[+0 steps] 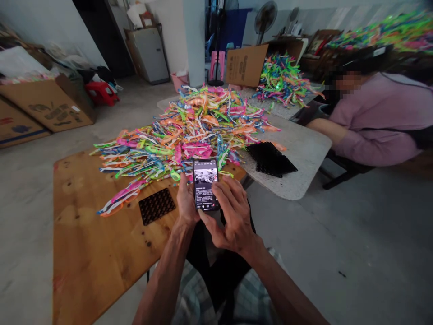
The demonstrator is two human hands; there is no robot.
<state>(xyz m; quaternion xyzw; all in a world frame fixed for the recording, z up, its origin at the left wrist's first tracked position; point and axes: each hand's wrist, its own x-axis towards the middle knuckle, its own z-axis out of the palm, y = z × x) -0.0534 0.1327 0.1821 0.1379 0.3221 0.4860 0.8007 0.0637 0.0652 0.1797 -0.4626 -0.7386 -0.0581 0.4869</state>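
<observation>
A smartphone [205,185] with a lit screen, showing a photo above lines of text, is held upright in my left hand [187,201], whose fingers wrap around its left side and back. My right hand [233,214] is over the phone's lower right part. Its bent fingers are at the screen, and the thumb reaches its bottom edge, apart from the fingers. Beyond the phone lies a big heap of colourful plastic pieces with white strips [189,131]. To the left of my left hand, a black perforated tray [157,206] rests on the wooden table [91,253].
Black perforated sheets [272,159] lie on a grey speckled table [301,180]. A person in a pink top [382,117] sits bent over at right. Another heap [282,79] spills from a cardboard box [246,65]. Boxes [57,106] and a red stool [101,91] stand left.
</observation>
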